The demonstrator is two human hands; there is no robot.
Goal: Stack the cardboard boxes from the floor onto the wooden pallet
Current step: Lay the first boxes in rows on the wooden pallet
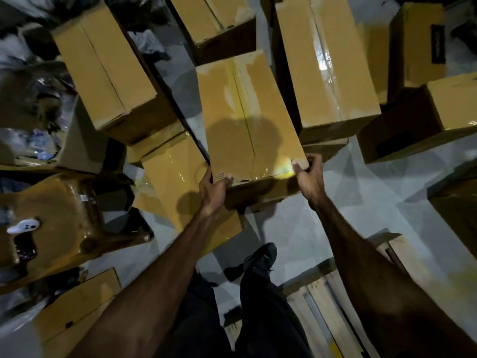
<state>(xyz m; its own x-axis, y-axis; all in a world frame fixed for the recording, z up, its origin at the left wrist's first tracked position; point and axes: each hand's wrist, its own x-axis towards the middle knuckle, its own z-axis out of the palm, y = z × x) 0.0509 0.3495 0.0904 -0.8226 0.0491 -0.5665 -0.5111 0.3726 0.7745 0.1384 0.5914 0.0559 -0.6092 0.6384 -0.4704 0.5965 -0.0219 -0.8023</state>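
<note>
1. A person leans over a gray floor (348, 200) with many brown cardboard boxes on it.
2. Both bare arms reach out to one long box (247, 117) in the middle.
3. The left hand (214, 189) holds the near left corner of this box. Its thumb lies on top and its fingers curl around the edge, so the grip is closed on the box.
4. The right hand (308, 174) holds the near right corner. Its thumb is on top and its fingers wrap around the side, so this grip is closed on the box too.
5. The held box has clear tape along its top seam. Its near end sits above another taped box (180, 182) that lies lower and to the left.
6. More boxes lie around: one far left (103, 68), one far in the middle (214, 19), a long shiny taped one to the right (325, 63), and two more far right (418, 45).
7. The wooden pallet (327, 306) is near the person, at the bottom right. Only some pale slats show.
8. A dark shoe (260, 259) and dark trousers stand on the floor beside the pallet.
9. On the left is a lumpy brown bundle wrapped in shiny plastic (59, 220), with a small white thing (23, 226) on it.
</note>
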